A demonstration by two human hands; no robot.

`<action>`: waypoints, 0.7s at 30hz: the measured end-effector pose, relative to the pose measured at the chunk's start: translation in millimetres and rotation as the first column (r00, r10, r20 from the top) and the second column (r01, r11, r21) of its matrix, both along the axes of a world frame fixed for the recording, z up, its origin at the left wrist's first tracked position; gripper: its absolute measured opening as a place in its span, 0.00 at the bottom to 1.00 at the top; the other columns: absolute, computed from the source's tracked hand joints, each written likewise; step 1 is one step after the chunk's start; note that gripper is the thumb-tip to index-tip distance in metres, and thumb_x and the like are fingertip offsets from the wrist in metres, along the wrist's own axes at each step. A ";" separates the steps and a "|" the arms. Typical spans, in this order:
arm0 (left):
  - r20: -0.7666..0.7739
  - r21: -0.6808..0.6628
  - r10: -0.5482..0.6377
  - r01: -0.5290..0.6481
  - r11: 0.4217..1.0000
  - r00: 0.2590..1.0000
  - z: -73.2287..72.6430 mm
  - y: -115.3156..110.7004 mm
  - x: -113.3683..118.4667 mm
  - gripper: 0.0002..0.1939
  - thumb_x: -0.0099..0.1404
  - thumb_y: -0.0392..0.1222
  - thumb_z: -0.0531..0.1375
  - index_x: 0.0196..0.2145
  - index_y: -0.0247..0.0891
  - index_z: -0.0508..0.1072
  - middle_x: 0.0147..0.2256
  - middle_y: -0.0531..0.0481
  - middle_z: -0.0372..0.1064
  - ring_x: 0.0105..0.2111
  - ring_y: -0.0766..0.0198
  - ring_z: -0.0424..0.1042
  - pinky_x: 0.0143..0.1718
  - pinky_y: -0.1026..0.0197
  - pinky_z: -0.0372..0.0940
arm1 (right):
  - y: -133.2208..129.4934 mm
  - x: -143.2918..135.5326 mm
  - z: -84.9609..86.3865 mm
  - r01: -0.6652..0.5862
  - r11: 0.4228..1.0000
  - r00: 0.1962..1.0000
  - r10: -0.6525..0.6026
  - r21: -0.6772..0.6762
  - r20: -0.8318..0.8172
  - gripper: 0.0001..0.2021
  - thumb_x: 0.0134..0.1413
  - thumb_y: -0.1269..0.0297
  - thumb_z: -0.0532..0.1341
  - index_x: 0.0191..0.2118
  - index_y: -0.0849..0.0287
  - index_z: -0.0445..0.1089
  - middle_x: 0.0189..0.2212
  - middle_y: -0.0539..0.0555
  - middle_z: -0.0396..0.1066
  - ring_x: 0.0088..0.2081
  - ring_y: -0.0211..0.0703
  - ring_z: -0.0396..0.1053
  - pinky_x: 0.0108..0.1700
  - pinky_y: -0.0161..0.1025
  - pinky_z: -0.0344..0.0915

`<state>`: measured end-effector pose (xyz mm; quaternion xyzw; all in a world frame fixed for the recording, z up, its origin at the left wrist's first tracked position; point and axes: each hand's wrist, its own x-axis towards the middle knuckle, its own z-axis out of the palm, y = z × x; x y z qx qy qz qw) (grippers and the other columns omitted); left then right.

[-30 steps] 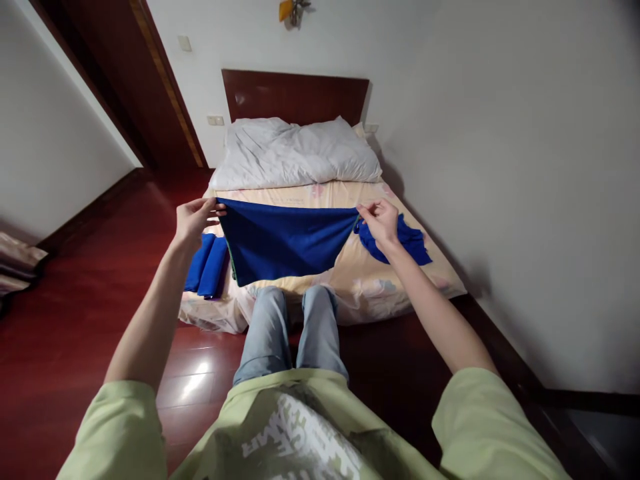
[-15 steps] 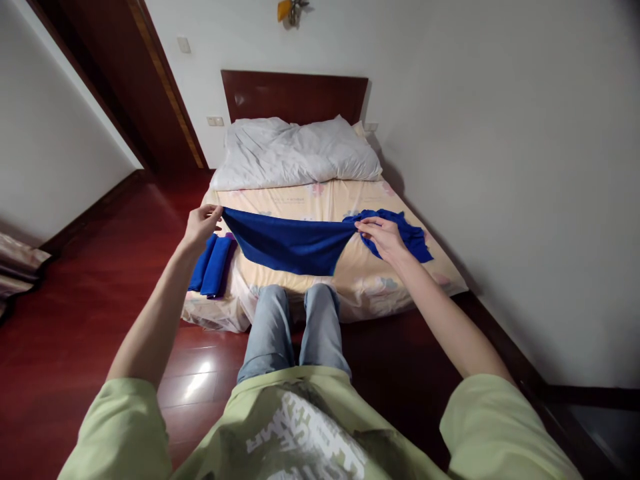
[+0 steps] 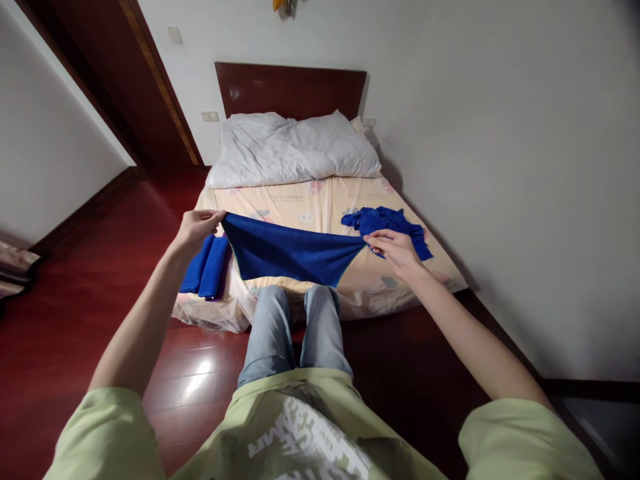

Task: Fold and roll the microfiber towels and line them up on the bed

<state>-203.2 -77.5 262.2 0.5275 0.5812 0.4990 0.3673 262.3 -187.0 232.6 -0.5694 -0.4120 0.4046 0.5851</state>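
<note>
A blue cloth (image 3: 293,252) hangs stretched between my two hands above the near part of the bed. My left hand (image 3: 199,228) pinches its upper left corner. The upper right corner is pinched by my right hand (image 3: 393,249), which sits lower than the left. Below my left hand, folded blue cloths (image 3: 214,267) lie side by side at the bed's left edge. Behind my right hand, a crumpled heap of blue cloth (image 3: 387,222) rests on the sheet, partly hidden by the fingers.
The bed (image 3: 235,198) has a pale patterned sheet and a dark wooden headboard (image 3: 295,92). A white quilt (image 3: 295,150) is bunched at its far end. A wall (image 3: 500,167) runs along the right; red-brown floor (image 3: 100,280) lies to the left.
My hands have spread slightly farther apart and the right one has dropped a little, so the cloth's top edge slopes down to the right. The view has shifted slightly.
</note>
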 end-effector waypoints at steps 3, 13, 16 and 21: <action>0.057 -0.109 -0.080 0.086 0.990 0.995 7.7 -6.1 -8.9 0.18 0.53 0.52 0.76 0.32 0.35 0.80 0.26 0.48 0.70 0.26 0.66 0.67 0.28 0.64 0.65 | -5.9 2.4 1.8 -0.045 0.997 0.996 0.040 -0.057 -0.077 0.26 0.22 0.53 0.84 0.28 0.58 0.75 0.24 0.49 0.74 0.24 0.34 0.68 0.25 0.33 0.67; 0.100 -0.277 -0.040 0.067 0.958 0.994 -34.9 29.0 -21.4 0.17 0.48 0.47 0.77 0.30 0.33 0.80 0.26 0.45 0.72 0.23 0.66 0.69 0.22 0.67 0.63 | 41.6 -6.3 -16.0 -0.035 0.986 0.973 -0.003 -0.165 -0.229 0.21 0.28 0.64 0.84 0.28 0.58 0.75 0.25 0.49 0.75 0.26 0.35 0.73 0.26 0.29 0.70; 0.100 -0.321 0.017 0.016 0.947 0.995 -50.7 57.9 -8.9 0.13 0.49 0.43 0.74 0.28 0.32 0.79 0.26 0.43 0.74 0.24 0.65 0.71 0.22 0.67 0.64 | 86.4 -14.9 -26.6 -0.027 0.978 0.972 -0.023 -0.207 -0.235 0.18 0.34 0.70 0.82 0.28 0.59 0.73 0.25 0.50 0.76 0.26 0.35 0.74 0.27 0.29 0.72; 0.085 -0.200 0.074 -0.056 0.978 0.994 -44.0 124.4 16.3 0.10 0.54 0.40 0.71 0.26 0.33 0.75 0.24 0.44 0.72 0.27 0.62 0.74 0.32 0.61 0.73 | 181.0 -32.8 -22.5 0.063 0.984 0.987 -0.087 -0.167 -0.139 0.18 0.39 0.75 0.80 0.26 0.59 0.69 0.21 0.48 0.74 0.23 0.32 0.73 0.29 0.27 0.72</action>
